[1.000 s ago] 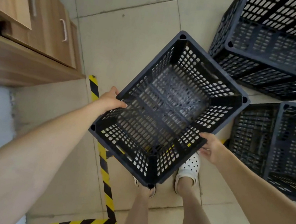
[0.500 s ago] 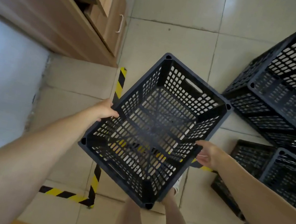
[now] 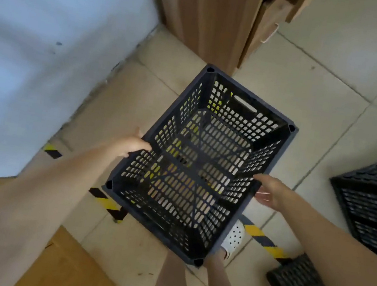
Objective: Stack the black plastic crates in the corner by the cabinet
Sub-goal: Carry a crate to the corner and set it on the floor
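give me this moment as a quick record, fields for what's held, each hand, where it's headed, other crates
held: black crate, empty, open side up, clear of the floor
left hand: grips the crate's left rim
right hand: holds the right rim, fingers under the edge
heading: likely the floor corner between the white wall and the wooden cabinet
other crates: black crates at right
floor: striped hazard tape
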{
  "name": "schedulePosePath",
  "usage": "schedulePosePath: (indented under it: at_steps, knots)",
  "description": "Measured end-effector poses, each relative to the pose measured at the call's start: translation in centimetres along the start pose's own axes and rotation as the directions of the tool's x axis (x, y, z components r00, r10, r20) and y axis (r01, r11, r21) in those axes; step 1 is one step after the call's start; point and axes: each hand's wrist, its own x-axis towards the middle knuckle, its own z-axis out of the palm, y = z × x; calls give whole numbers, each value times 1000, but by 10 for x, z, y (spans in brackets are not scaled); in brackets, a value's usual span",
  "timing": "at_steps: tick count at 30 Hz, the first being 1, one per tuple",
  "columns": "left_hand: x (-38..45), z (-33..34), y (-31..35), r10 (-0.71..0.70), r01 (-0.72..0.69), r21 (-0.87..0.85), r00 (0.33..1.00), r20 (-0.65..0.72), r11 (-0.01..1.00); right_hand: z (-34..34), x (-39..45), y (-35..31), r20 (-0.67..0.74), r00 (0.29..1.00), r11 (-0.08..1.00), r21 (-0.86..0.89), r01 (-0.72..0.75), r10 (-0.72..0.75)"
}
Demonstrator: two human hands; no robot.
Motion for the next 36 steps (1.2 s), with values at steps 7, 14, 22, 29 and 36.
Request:
schedulePosePath:
  at_steps: [7,14,22,29,36]
  knots:
    - [-4,-85,-87,-103,101,-124,995,-9,987,98,-34,-75,45,996,974,-211,88,-81]
    - [-22,-156,-145,-177,174,-143,984,-8,974,187,-74,-157,116,979,889,-413,200,-166]
    - [-35,-187,-203,-280,285,-142,958,54,948,275,-82,-230,147,964,760,-594,264,-220]
    - [-21,-166,-225,-362,386,-352,922,137,852,332,-66,-285,229,939,579,-742,338,-254]
    - [2,-143,-207,-428,402,-521,901,77,753,369,-60,-340,294,917,421,-820,387,-271]
